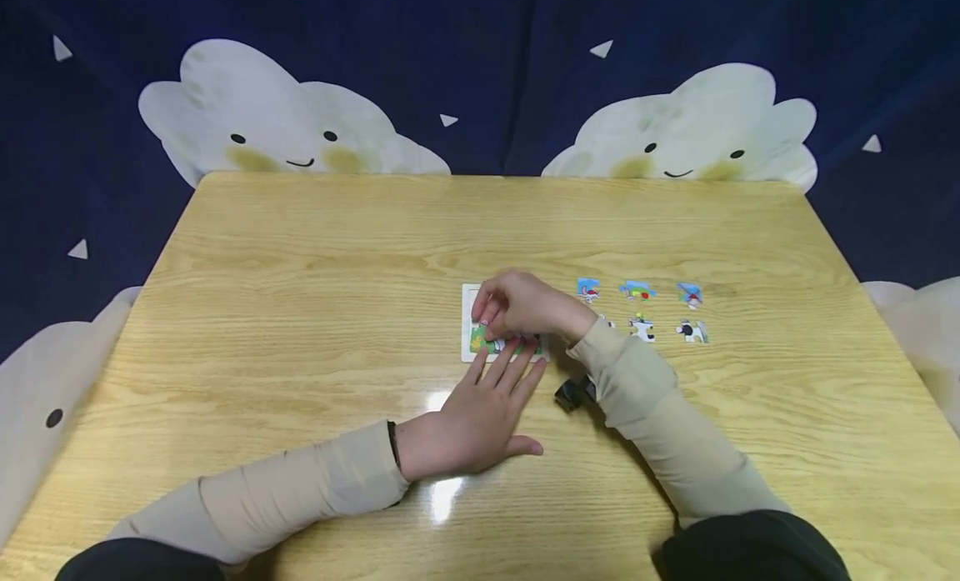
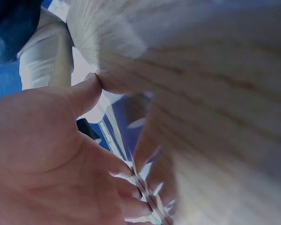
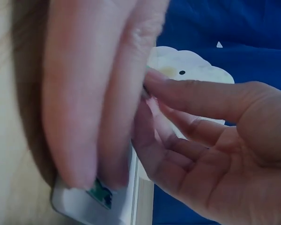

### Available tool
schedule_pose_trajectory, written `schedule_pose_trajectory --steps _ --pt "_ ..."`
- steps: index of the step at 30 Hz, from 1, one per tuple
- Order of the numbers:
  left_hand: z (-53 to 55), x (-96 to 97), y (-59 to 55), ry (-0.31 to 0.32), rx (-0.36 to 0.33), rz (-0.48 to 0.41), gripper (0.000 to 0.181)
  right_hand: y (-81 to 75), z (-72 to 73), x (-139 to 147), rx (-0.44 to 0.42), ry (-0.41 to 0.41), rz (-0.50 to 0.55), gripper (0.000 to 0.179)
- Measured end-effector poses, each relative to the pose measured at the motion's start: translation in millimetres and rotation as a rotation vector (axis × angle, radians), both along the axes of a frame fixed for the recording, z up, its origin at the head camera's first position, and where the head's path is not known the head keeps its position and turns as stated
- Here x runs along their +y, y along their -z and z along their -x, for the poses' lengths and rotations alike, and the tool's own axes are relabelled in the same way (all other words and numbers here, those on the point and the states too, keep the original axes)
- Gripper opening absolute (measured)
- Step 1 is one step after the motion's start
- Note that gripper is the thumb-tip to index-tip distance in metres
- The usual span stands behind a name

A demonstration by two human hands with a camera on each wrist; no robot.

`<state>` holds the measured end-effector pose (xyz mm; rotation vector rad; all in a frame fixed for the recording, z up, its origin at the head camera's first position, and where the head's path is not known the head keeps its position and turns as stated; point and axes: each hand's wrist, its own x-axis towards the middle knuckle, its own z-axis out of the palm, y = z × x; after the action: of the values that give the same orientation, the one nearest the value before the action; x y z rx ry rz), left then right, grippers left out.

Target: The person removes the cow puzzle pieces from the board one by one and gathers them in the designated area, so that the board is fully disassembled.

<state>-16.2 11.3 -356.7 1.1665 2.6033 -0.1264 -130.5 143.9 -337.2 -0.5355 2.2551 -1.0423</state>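
A small jigsaw puzzle tray (image 1: pixel 467 314) with a white border lies near the middle of the table. Green picture pieces (image 1: pixel 478 339) fill its near side. My left hand (image 1: pixel 480 418) is spread out, palm down, its straight fingertips resting on the tray's near edge. Over the tray, my right hand (image 1: pixel 521 302) pinches a small puzzle piece (image 3: pixel 146 92) between thumb and fingers. That piece is mostly covered by the fingertips. In the right wrist view, fingers of the left hand cross in front, over a green bit of picture (image 3: pixel 101 193).
To the right of the tray, several loose puzzle pieces (image 1: pixel 637 291) lie in two rows, one partly behind the right sleeve (image 1: pixel 633 377). A dark wrist camera (image 1: pixel 573 393) hangs under the right wrist. The wooden table (image 1: pixel 315 272) ends at a dark blue cloud-patterned curtain (image 1: pixel 487 47).
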Motion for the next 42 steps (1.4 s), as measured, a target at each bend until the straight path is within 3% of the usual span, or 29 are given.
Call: schedule_pose_trajectory --steps 5,11,17,29,34,38,42 --pt "-0.4 0.2 0.1 0.003 0.014 0.015 0.092 -2.3 -0.7 5 0.061 0.032 -0.027 0.011" --pt "0.3 -0.6 0.8 0.016 0.011 0.012 0.093 -10.9 -0.9 32 0.134 0.085 0.037 0.009" --pt "1.5 -1.6 1.3 0.012 -0.029 0.003 0.094 -12.6 -11.7 71 0.090 0.140 0.029 0.007" --pt "0.8 -2.8 2.6 -0.003 -0.066 -0.076 0.094 -0.7 -45.4 126 0.062 0.199 -0.054 0.009" --pt "1.1 -3.2 1.3 0.003 -0.083 -0.084 0.094 3.9 -58.3 135 0.144 0.210 -0.108 0.011" --pt "1.4 -3.0 0.4 0.007 -0.086 -0.083 0.094 5.9 -65.8 136 0.241 0.182 -0.150 0.010" --pt "1.4 -2.3 -0.1 0.002 -0.093 -0.088 0.094 6.1 -68.6 134 0.279 0.158 -0.159 0.009"
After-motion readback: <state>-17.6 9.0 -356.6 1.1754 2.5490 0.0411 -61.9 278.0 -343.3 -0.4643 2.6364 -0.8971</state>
